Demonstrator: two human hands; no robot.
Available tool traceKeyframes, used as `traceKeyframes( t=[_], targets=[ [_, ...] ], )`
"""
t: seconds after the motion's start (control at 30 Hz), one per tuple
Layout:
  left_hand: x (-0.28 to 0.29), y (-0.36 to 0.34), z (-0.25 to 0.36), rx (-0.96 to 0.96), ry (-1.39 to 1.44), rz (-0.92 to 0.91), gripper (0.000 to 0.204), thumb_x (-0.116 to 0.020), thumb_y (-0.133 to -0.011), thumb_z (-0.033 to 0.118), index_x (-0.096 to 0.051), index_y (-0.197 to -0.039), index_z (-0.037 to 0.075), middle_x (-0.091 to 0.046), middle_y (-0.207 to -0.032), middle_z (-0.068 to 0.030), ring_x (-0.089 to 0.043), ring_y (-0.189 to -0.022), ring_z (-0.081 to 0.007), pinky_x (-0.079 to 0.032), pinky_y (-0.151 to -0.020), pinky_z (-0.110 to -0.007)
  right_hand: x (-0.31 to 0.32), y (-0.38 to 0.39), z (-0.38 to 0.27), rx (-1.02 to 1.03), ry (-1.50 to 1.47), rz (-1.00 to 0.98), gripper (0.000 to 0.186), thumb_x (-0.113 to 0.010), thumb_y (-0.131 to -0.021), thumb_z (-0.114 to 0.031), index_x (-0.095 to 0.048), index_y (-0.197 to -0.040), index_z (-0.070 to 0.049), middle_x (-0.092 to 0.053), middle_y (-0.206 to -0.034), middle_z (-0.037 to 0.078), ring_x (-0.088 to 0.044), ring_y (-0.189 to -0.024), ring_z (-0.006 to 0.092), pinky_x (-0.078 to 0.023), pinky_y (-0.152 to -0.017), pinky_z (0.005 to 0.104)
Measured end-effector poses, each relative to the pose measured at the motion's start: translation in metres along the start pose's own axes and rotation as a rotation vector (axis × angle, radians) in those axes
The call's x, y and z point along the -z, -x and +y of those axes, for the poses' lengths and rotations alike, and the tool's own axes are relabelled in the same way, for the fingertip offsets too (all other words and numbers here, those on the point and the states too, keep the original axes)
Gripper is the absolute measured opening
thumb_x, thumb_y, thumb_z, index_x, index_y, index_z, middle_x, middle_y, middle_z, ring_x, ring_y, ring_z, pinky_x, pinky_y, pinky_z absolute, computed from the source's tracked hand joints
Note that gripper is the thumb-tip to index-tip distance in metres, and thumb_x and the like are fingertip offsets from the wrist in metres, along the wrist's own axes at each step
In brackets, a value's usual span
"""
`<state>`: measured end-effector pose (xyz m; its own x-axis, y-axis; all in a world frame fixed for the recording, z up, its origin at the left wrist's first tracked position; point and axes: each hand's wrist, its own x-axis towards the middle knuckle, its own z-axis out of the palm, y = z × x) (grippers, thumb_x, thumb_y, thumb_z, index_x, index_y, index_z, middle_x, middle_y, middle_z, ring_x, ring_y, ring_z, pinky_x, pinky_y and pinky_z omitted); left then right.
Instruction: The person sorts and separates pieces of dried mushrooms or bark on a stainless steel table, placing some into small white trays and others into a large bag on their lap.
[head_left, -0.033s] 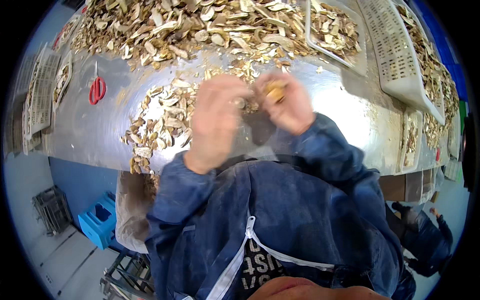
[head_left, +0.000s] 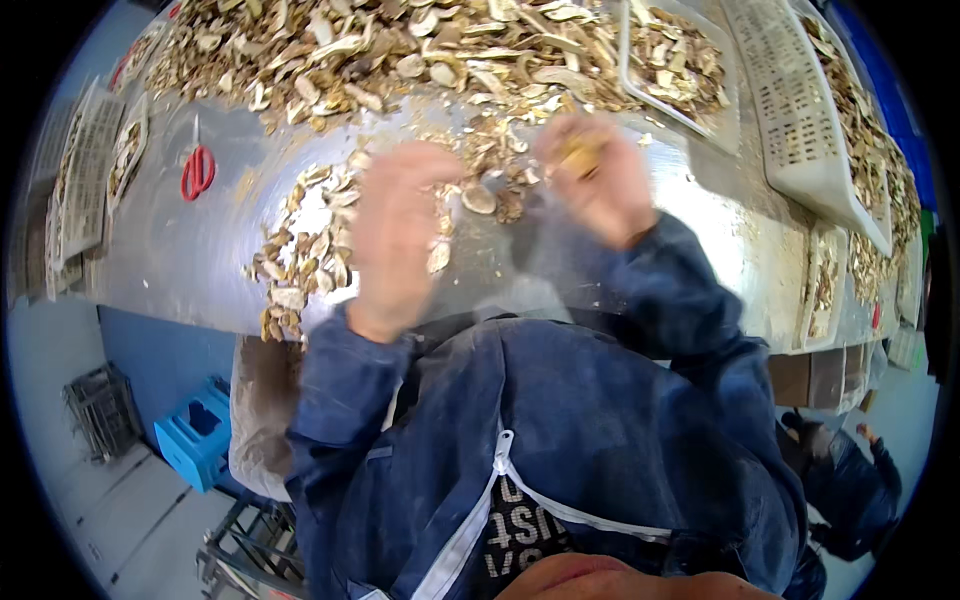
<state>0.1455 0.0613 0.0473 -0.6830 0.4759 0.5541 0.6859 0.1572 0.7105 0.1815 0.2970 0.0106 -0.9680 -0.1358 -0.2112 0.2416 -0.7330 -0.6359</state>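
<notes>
My right hand (head_left: 605,185) is closed around yellowish-brown dried mushroom slices (head_left: 580,157), above the metal table right of the middle. My left hand (head_left: 400,235), back upward, is over the inner side of a small pile of pale dried mushroom slices (head_left: 325,235). Motion smears its fingers, and I see nothing held in it. Between the hands, a round mushroom slice (head_left: 479,199) lies on the table beside small brown crumbs. Beyond both hands spreads a large heap of mushroom slices (head_left: 440,55).
Red-handled scissors (head_left: 198,173) lie at the left. A shallow white tray (head_left: 735,90) and a taller white perforated basket (head_left: 800,120), both with slices, stand at the right. More baskets (head_left: 90,180) line the left edge. A blue stool (head_left: 195,440) stands below; another person (head_left: 850,490) is at lower right.
My hands have moved apart: the left one went left, the right one right and slightly farther off, still with the yellowish slices. The round slice between them now shows more fully.
</notes>
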Motion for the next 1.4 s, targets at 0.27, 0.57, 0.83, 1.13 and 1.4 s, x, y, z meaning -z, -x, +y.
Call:
traceKeyframes(
  t=[0.27, 0.57, 0.83, 1.13, 1.4],
  targets=[
    [0.166, 0.048, -0.085, 0.644, -0.096, -0.056, 0.052, -0.029, -0.101, 0.037, -0.051, -0.135, 0.005, -0.048, -0.142, -0.0109, -0.036, -0.136, -0.0222, -0.025, -0.113, -0.039, 0.035, -0.041, -0.138, 1.171, 1.945, 0.34, 0.029, -0.055, -0.09, -0.009, -0.06, -0.118, -0.004, -0.065, -0.11, 0.011, -0.06, -0.098, 0.0226, -0.047, -0.085, 0.0328],
    [0.198, 0.056, -0.144, 0.689, 0.137, -0.27, 0.049, -0.036, -0.1, 0.034, -0.048, -0.138, 0.004, -0.048, -0.141, -0.0106, -0.04, -0.133, -0.0211, -0.023, -0.113, -0.032, 0.022, 0.032, 0.01, 0.455, 1.928, -0.346, 0.077, -0.064, -0.084, -0.041, -0.032, -0.146, -0.009, -0.028, -0.149, 0.023, -0.035, -0.134, 0.0422, -0.035, -0.109, 0.0476],
    [0.147, 0.013, -0.136, 0.51, 0.136, -0.489, 0.047, -0.032, -0.099, 0.03, -0.053, -0.133, 0.004, -0.052, -0.136, -0.0115, -0.044, -0.13, -0.0249, -0.029, -0.112, -0.036, -0.001, -0.022, 0.035, 0.542, 1.7, -0.259, 0.071, -0.07, -0.078, -0.026, -0.041, -0.139, -0.004, -0.041, -0.138, 0.022, -0.043, -0.126, 0.0382, -0.037, -0.105, 0.043],
    [0.165, 0.025, -0.122, 0.594, 0.145, -0.406, 0.045, -0.039, -0.098, 0.037, -0.065, -0.119, 0.008, -0.062, -0.124, -0.0079, -0.052, -0.12, -0.0214, -0.033, -0.109, -0.037, -0.023, -0.08, 0.018, 0.545, 1.825, -0.154, 0.026, -0.054, -0.087, -0.005, -0.059, -0.112, -0.002, -0.061, -0.098, 0.014, -0.063, -0.085, 0.0293, -0.051, -0.075, 0.036],
    [0.188, 0.033, -0.125, 0.624, -0.032, -0.384, 0.045, -0.037, -0.099, 0.036, -0.065, -0.119, 0.008, -0.062, -0.125, -0.0067, -0.051, -0.122, -0.0209, -0.036, -0.105, -0.039, -0.028, -0.105, 0.033, 0.423, 2.008, -0.128, 0.014, -0.051, -0.086, -0.006, -0.057, -0.097, -0.001, -0.061, -0.086, 0.017, -0.06, -0.077, 0.0361, -0.049, -0.069, 0.0442]
  ],
)
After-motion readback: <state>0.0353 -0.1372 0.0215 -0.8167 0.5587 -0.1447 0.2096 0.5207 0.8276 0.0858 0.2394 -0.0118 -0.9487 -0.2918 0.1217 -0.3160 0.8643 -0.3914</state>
